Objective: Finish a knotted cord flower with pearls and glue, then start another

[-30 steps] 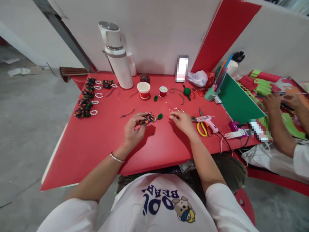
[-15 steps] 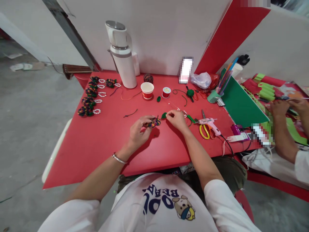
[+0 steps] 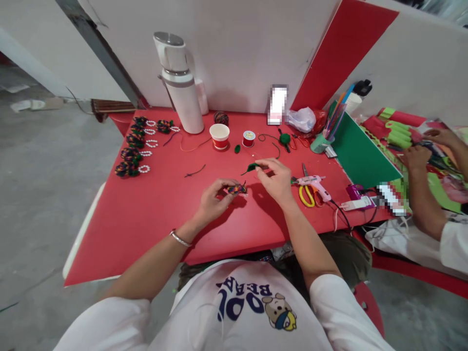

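Between the thumb and fingers of my left hand (image 3: 216,197) is a small multicoloured yarn piece (image 3: 237,188), held just over the red table (image 3: 175,219). My right hand (image 3: 276,179) pinches a green yarn leaf (image 3: 252,167), from which a thin tail points left. The two pieces are apart, with the leaf farther from my body. Another green leaf (image 3: 237,148) lies on the table beyond my hands, beside a thread spool (image 3: 249,138). A pink glue gun (image 3: 316,186) and yellow-handled scissors (image 3: 306,196) lie to the right of my right hand.
Several finished yarn pieces with bead loops (image 3: 127,155) line the table's left side. A paper cup (image 3: 220,136), a white thermos (image 3: 183,92) and a yarn ball (image 3: 221,118) stand at the back. Beyond a green board (image 3: 365,156), a co-worker's hands (image 3: 419,157) work.
My right hand has lifted the green leaf off the table area and turned it, its tail now showing. My left hand has shifted slightly right and lower with the yarn piece.
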### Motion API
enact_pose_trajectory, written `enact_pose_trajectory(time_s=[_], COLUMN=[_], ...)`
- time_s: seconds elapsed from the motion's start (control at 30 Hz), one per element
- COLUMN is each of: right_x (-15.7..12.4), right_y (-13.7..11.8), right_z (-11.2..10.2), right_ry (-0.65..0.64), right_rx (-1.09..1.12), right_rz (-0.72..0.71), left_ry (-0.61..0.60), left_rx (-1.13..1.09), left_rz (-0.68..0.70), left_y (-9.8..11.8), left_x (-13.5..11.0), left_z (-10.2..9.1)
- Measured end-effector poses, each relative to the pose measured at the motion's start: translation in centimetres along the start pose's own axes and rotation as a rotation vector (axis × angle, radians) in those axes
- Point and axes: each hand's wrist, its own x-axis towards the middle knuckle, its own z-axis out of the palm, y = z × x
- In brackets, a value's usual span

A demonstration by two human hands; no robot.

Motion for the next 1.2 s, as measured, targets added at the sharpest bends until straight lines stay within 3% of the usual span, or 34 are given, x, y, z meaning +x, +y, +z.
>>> enact_pose_trajectory(time_s=[0.2,0.37,0.47,0.8,0.97,1.2], right_x=[0.2,-0.4,-0.9,-1.8,-1.5,-1.0], right_y=[-1.6,-1.3,-1.0,-2.0,-1.5,-1.6], right_z=[-0.6,-0.1,0.3,-0.6,-0.7,-0.8], right_ry=[-0.057,-0.023,0.011,-0.005,-0.009,-0.087], right_rx=[-0.094,-0.030,0.054,0.063,0.075,0.003], right_rz=[-0.153,-0.017,0.071,0.010,0.078,0.031], left_ry=[-0.013,-0.037,-0.008,-0.016,-0.059,-0.075], left_rx=[-0.144,-0.424,-0.446,-0.422,-0.447,-0.360], left_rz=[-0.133,-0.261,-0.234,-0.176,-0.213,-0.171], left_y=[0.8,0.6,0.4,0.2,0.2,0.1], left_x=[0.2,0.5,0.6,0.4,0.4,0.3], left_z=[0.1,-0.1,-0.2,0.0,-0.1,0.0])
